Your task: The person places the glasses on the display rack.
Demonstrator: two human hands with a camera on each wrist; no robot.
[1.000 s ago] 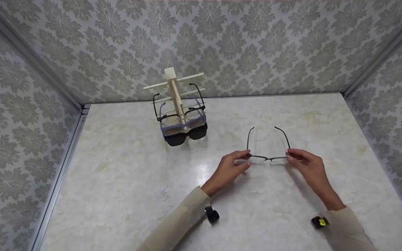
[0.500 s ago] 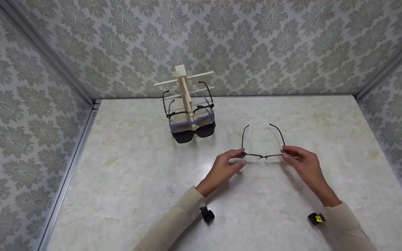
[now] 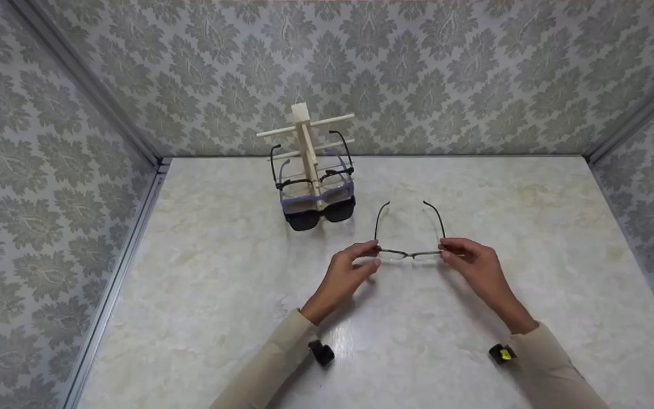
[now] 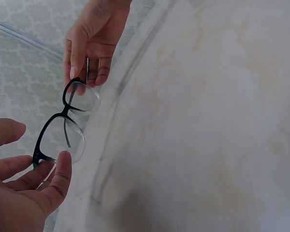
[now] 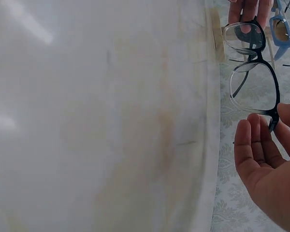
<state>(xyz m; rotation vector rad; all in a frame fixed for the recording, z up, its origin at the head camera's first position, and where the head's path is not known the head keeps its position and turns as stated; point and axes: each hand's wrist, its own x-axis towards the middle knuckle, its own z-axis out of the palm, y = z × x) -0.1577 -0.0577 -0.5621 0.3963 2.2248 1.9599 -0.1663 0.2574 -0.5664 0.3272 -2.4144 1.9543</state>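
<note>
A pair of eyeglasses [image 3: 409, 255] with a dark upper frame and clear lower rims is held up with its temples unfolded, pointing toward the back wall. My left hand [image 3: 347, 272] holds its left corner near the hinge; in the left wrist view that hand's fingers [image 4: 55, 183] curl about the frame corner. My right hand [image 3: 477, 270] pinches the opposite corner, with its thumb [image 5: 289, 116] on the frame in the right wrist view. A wooden display stand [image 3: 304, 133] at the back left carries black sunglasses [image 3: 321, 214], purple-blue framed glasses [image 3: 298, 203] and dark-rimmed clear glasses [image 3: 296, 183].
A pale marbled table [image 3: 219, 272] lies under both hands. Patterned panels [image 3: 395, 74] rise at the back and sides. The stand's top crossbar [image 3: 332, 120] bears no glasses. Small black wrist-worn devices [image 3: 321, 353] hang at both sleeves.
Both hands and the eyeglasses have shifted left toward the display stand. The head view has turned slightly, so the stand appears further right. The hold on the glasses looks the same.
</note>
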